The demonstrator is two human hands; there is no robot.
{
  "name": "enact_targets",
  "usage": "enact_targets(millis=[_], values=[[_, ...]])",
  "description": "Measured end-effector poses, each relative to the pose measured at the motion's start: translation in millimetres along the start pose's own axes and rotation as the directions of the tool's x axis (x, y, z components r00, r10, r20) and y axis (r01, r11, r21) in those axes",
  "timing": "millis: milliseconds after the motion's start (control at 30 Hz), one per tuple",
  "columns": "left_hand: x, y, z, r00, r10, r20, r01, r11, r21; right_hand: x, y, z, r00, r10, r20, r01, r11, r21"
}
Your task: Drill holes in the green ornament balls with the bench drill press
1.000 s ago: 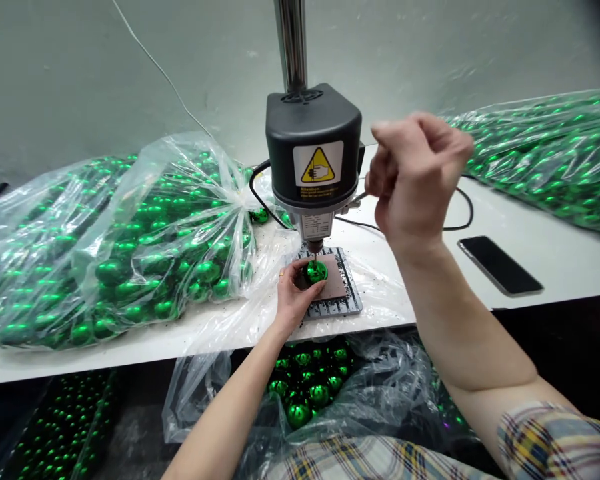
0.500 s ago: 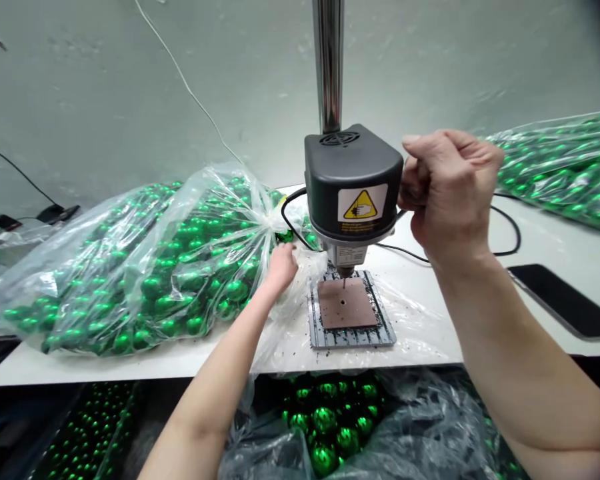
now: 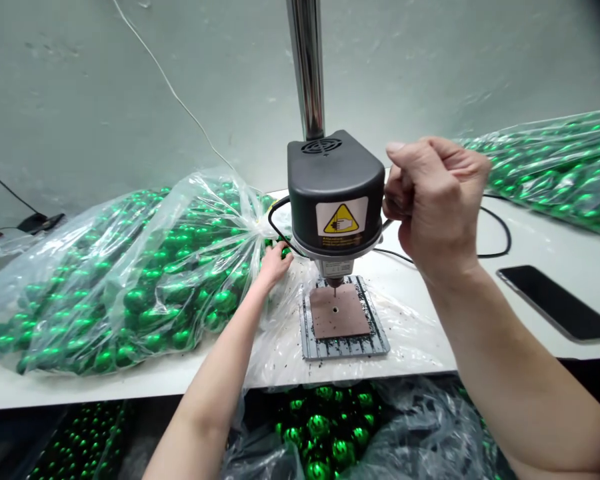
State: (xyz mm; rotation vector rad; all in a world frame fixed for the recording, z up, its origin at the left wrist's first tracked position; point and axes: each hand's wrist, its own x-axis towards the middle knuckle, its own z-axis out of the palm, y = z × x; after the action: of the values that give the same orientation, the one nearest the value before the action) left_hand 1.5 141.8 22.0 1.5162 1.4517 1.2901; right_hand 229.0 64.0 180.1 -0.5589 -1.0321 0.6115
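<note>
My right hand (image 3: 437, 200) is closed in a fist beside the black motor housing of a small bench drill press (image 3: 335, 187). It grips the feed handle, whose grip is hidden by my fingers. Below the chuck, the thin drill bit (image 3: 335, 291) points down over a brown square pad (image 3: 341, 323) with a small hole, on a grey slotted base plate (image 3: 310, 350). My left hand (image 3: 275, 263) reaches to the gathered neck of a clear plastic bag of shiny green balls (image 3: 180, 267). Its fingers are curled around a green ball (image 3: 286, 252), partly hidden.
A phone (image 3: 555, 303) lies on the white table (image 3: 473, 293) at the right. Another bag of green balls (image 3: 560, 170) is behind it. Below the front edge, more green balls (image 3: 319, 427) sit in open plastic. Dark shavings lie around the base, and a black cable (image 3: 507, 237) loops behind.
The view has shifted slightly, so the drill press appears further left and lower. My left fingers have opened a little and moved onto a green ball. My right hand keeps its grip.
</note>
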Motion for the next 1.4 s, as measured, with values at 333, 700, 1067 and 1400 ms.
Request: enact_targets(millis=[333,700,1067,1400], values=[[-130.8,19.2,-25.8,0.873,-0.419,0.249,0.466,0.567,-0.679,4.5,8.8,-1.3,0.997,-0.074,0.015,0.074,0.997,-0.018],[-138.1,28.0,0.2,0.789,-0.510,0.342,0.561,0.372,-0.740,12.2,15.2,-8.1,0.996,-0.023,0.087,0.029,0.998,-0.060],[-151.2,29.1,-3.1,0.781,-0.452,0.430,0.609,0.398,-0.686,9.2,8.1,-2.3,0.999,-0.025,0.046,0.028,0.998,-0.051],[-140.3,17.3,11.9,0.851,-0.428,0.303,0.490,0.440,-0.753,10.0,6.2,-2.3,0.998,-0.014,0.058,0.018,0.998,-0.066]])
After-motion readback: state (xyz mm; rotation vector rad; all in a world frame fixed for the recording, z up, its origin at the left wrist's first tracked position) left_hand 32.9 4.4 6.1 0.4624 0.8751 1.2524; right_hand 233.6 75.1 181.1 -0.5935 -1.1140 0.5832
